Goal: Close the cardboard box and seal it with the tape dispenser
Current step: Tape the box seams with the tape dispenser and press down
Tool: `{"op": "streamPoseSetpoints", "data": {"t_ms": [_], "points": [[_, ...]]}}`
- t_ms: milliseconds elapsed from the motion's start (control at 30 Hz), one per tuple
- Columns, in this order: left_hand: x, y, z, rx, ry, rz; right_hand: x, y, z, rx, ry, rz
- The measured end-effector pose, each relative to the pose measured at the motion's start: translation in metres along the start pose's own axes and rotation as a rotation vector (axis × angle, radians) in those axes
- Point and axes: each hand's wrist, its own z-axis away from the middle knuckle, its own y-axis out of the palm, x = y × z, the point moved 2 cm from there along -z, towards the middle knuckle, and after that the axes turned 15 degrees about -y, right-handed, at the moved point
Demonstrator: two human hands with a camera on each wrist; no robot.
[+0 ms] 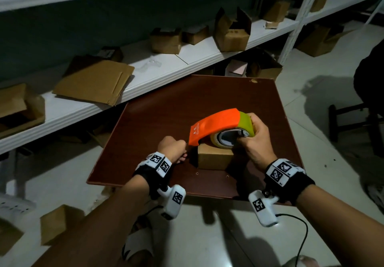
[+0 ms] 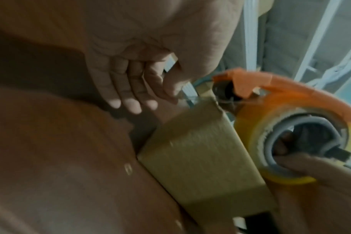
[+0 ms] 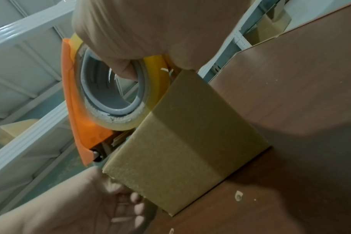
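Note:
A small closed cardboard box (image 1: 214,158) (image 2: 200,158) (image 3: 186,150) stands on the dark brown table (image 1: 187,100). On its top rests an orange tape dispenser (image 1: 218,124) (image 2: 291,98) (image 3: 78,110) with a yellowish tape roll (image 1: 223,140) (image 3: 120,123). My right hand (image 1: 255,140) (image 3: 150,31) grips the dispenser's rear, with fingers hooked into the roll's core. My left hand (image 1: 173,148) (image 2: 142,88) is at the box's upper left edge, just under the dispenser's nose. Its fingers are curled, and thumb and forefinger seem to pinch the clear tape end. The box's top seam is hidden.
A long white shelf (image 1: 166,67) behind the table holds open cardboard boxes and flattened cardboard (image 1: 93,81). More boxes stand on the floor (image 1: 56,223). A dark stool (image 1: 353,121) and a seated person are at the right. A cable (image 1: 301,235) trails below my right wrist.

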Motion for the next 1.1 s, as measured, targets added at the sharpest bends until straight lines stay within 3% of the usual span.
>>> {"op": "streamPoseSetpoints", "data": {"t_ms": [300,500,600,700,800,867,967,1100], "points": [[0.009,0.036,-0.002,0.166,0.028,-0.064,-0.003,0.001,-0.001,-0.002,-0.002,0.001],[0.018,0.037,-0.011,0.16,0.043,-0.213,-0.001,0.001,-0.001,-0.003,-0.006,-0.022],[0.028,0.041,-0.017,0.119,0.112,-0.39,0.0,0.002,-0.001,0.0,-0.007,-0.031],[0.029,0.037,-0.015,0.157,0.152,-0.365,0.0,0.002,-0.001,0.003,-0.011,-0.034],[0.025,0.03,-0.01,0.104,0.409,-0.395,0.0,0.002,0.0,-0.005,0.0,-0.036],[0.028,0.031,-0.001,0.15,0.579,-0.301,0.0,0.002,0.0,-0.001,0.006,-0.033],[0.031,0.038,0.017,0.417,0.548,-0.028,-0.001,0.002,-0.001,-0.01,0.004,-0.036],[0.035,0.05,0.028,0.436,0.536,0.105,-0.003,0.002,-0.002,-0.015,-0.028,-0.014]]}}
